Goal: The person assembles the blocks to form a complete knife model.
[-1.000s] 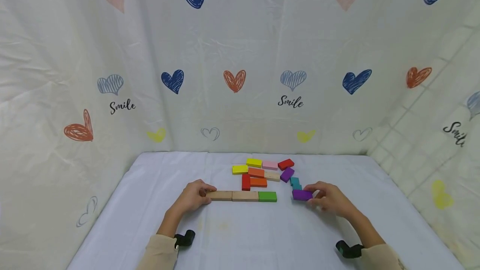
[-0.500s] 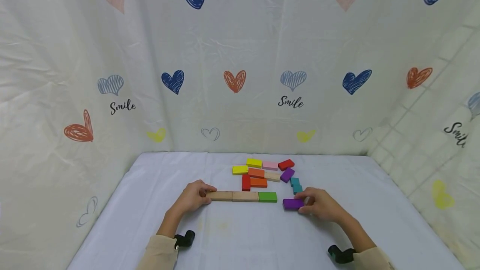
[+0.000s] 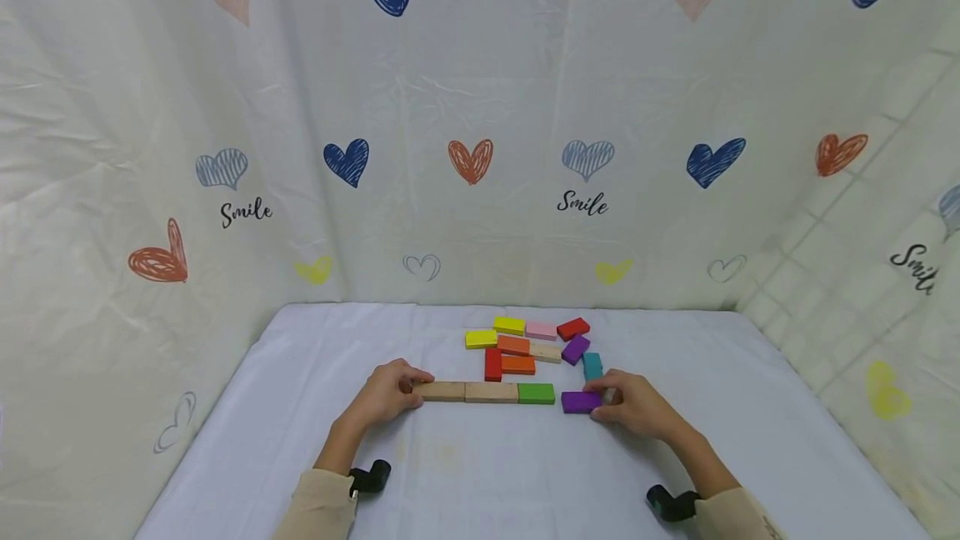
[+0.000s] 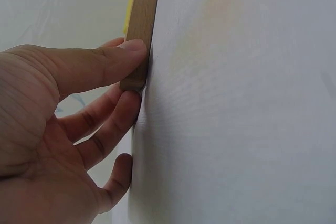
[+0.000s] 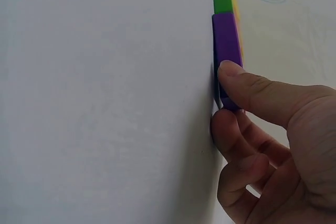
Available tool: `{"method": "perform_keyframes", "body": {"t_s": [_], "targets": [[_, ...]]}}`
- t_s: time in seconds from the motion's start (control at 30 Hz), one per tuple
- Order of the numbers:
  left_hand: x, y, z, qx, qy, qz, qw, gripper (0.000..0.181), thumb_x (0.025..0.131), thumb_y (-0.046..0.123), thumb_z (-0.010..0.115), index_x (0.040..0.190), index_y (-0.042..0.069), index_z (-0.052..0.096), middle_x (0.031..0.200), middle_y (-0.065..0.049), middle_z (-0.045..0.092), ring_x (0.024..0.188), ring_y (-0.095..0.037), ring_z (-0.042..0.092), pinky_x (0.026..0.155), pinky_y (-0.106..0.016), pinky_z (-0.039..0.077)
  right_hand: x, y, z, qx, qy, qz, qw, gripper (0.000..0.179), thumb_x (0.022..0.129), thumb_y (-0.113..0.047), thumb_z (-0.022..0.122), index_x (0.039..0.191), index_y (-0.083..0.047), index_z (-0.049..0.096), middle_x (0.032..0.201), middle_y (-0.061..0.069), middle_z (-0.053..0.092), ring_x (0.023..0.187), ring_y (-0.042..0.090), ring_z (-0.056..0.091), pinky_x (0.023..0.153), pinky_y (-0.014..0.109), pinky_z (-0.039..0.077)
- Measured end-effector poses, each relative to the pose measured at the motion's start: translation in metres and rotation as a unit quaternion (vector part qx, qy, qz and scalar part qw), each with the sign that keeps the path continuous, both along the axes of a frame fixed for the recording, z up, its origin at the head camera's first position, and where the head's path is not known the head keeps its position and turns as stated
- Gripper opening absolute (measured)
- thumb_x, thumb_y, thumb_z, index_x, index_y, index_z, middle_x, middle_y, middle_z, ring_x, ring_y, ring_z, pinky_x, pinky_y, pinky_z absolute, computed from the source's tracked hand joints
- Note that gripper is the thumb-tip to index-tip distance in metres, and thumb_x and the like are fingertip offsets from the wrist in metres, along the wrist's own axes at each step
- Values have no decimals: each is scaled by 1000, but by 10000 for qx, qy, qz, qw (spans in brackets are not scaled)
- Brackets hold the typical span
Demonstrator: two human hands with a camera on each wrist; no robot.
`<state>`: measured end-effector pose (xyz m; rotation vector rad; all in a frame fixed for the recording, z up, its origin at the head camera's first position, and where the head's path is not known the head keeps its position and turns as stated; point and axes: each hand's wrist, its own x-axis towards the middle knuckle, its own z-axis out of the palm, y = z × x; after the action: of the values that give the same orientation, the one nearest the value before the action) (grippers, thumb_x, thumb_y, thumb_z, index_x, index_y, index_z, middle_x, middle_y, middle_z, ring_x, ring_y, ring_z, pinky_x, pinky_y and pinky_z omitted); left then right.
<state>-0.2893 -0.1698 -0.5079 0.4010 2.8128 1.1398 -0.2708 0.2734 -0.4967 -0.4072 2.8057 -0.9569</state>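
Note:
A row on the white cloth starts with a plain wooden block (image 3: 442, 392), then a second wooden block (image 3: 491, 392) and a green block (image 3: 536, 394), end to end. My left hand (image 3: 388, 392) pinches the row's left end; the left wrist view has its thumb on the near side of the wooden block (image 4: 143, 22). Just right of the green block lies a purple block (image 3: 579, 402), a narrow gap apart in the head view. Thumb and fingers of my right hand (image 3: 633, 404) pinch its right end, also seen on the purple block (image 5: 227, 38) in the right wrist view.
Behind the row lie several loose blocks: a red block (image 3: 492, 365), an orange block (image 3: 518, 365), a yellow block (image 3: 481, 339), a pink block (image 3: 541, 330), another purple block (image 3: 576, 349) and a teal block (image 3: 592, 366). A patterned white curtain (image 3: 480, 248) hangs behind the table.
My right hand has brought the purple block leftward, close to the green block's right end, first dipping nearer me, then slightly back. My left hand has stayed in place on the wooden block.

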Motion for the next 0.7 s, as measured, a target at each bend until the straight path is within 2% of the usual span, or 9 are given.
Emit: {"method": "perform_keyframes", "body": {"t_s": [0.1,0.7], "targets": [[0,0,0,2,1,4,10000,33,83,3,82,111,19,79,95,0,62,87,-17,53,75,-34,44,-1,-2,0,1,-9,-96,10000,37,85,-20,83,120,-16,74,93,-2,61,77,16,52,62,24,45],[-2,0,-1,64,-73,19,10000,34,82,2,82,111,19,80,95,0,62,85,-17,52,72,-32,43,-12,-9,-3,134,273,3,9995,34,83,-16,85,115,-15,75,98,0,64,78,16,52,64,24,45]]}}
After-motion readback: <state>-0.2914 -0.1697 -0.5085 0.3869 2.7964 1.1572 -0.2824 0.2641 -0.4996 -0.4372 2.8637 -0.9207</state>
